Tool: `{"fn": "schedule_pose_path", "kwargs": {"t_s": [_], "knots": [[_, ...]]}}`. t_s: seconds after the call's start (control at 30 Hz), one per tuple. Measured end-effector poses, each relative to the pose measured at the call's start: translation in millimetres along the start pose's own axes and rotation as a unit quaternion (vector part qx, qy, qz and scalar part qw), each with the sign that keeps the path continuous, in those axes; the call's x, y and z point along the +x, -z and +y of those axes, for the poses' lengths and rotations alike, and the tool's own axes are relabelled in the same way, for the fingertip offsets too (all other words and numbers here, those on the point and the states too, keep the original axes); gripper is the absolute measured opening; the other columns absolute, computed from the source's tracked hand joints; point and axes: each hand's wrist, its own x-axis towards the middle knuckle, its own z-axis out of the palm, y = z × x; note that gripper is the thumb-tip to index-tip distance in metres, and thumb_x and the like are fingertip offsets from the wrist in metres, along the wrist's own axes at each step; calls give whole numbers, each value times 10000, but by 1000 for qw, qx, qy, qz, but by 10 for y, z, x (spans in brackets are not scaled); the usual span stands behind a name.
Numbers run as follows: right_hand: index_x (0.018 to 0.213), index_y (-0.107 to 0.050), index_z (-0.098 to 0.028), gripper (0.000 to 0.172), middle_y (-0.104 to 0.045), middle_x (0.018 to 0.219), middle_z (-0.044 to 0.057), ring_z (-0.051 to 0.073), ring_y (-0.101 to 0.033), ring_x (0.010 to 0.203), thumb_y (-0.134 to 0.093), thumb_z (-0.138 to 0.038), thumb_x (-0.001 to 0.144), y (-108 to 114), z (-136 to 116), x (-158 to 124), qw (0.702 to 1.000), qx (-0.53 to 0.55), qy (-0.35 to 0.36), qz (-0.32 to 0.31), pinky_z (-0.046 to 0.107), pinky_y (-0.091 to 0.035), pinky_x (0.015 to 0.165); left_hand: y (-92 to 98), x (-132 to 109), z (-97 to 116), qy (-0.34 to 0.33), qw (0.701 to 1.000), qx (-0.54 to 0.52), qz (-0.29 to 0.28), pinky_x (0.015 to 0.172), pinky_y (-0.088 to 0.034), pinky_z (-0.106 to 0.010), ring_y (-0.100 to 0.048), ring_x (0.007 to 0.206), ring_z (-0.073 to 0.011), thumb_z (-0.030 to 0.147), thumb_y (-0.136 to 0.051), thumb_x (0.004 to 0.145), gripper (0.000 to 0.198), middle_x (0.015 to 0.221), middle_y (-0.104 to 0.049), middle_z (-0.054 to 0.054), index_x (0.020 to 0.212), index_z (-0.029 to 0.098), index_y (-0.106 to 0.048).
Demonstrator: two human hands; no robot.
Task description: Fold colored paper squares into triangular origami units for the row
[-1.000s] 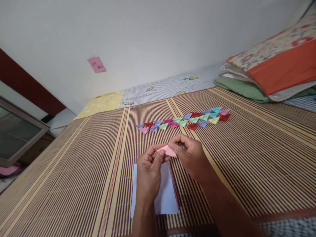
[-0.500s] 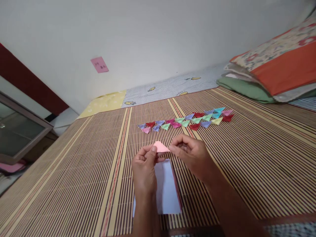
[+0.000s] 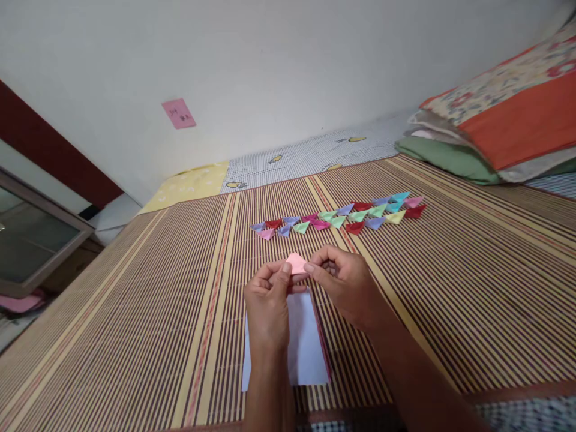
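Note:
My left hand (image 3: 267,303) and my right hand (image 3: 344,282) meet over a striped bamboo mat (image 3: 135,312) and pinch a small folded pink paper piece (image 3: 296,263) between their fingertips. Both hands have their fingers curled closed on it. Under my wrists lies a stack of paper sheets (image 3: 306,348), pale lavender on top with a red edge showing at the right. Farther away on the mat, several small folded paper triangles (image 3: 342,217) in red, green, purple, pink and blue lie in a slanted double row.
Folded pillows and blankets (image 3: 499,126) are piled at the far right. A patterned sheet (image 3: 306,157) and a white wall with a pink note (image 3: 179,113) lie beyond the mat. A glass-fronted frame (image 3: 31,240) stands at the left.
The pink piece has been pressed smaller between my fingertips, and my right fingers have closed in on it beside the left. The view shifted slightly.

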Motion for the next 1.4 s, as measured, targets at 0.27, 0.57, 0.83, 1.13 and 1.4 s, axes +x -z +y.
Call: {"fn": "schedule_pose_path", "kwargs": {"t_s": [0.27, 0.57, 0.83, 1.13, 1.4], "knots": [[693, -591, -191, 134, -594, 624, -23, 140, -573, 586, -672, -248, 784, -8, 4, 16, 998, 47, -27, 9, 255, -453, 539, -31, 11, -9, 0, 1000, -2, 9, 523, -538, -226, -712, 594, -164, 312, -858, 709, 252, 685, -754, -51, 819, 122, -735], [699, -584, -190, 173, -526, 607, -50, 116, -487, 565, -670, -262, 830, 33, 39, 33, 998, 33, -20, -56, 241, -367, 518, 14, 40, -59, -29, 999, -4, 45, 523, -395, -193, -507, 516, -80, 291, -844, 717, 194, 580, -623, 25, 757, 136, -734], [650, -557, -197, 218, -515, 583, -43, 123, -469, 552, -609, -230, 859, 52, -42, 6, 997, -47, 42, -32, 255, -344, 517, 5, 19, -38, -28, 999, 42, 19, 547, -372, -216, -512, 536, -102, 331, -800, 776, 199, 605, -637, 13, 760, 151, -716], [812, -643, -188, 101, -607, 686, -27, 138, -566, 629, -625, -240, 896, 113, -33, 37, 997, -11, 46, -61, 255, -443, 580, -18, -18, -35, -58, 998, 28, 26, 590, -426, -208, -552, 563, -106, 325, -755, 851, 187, 602, -643, 39, 955, 183, -693], [953, -721, -205, 169, -723, 890, 36, 180, -681, 832, -594, -104, 910, -55, -163, -62, 979, -87, 171, 68, 309, -523, 736, -105, -89, 5, -146, 983, 91, 56, 630, -494, -215, -619, 661, -115, 288, -710, 897, 103, 731, -676, 13, 910, 188, -730]]}}
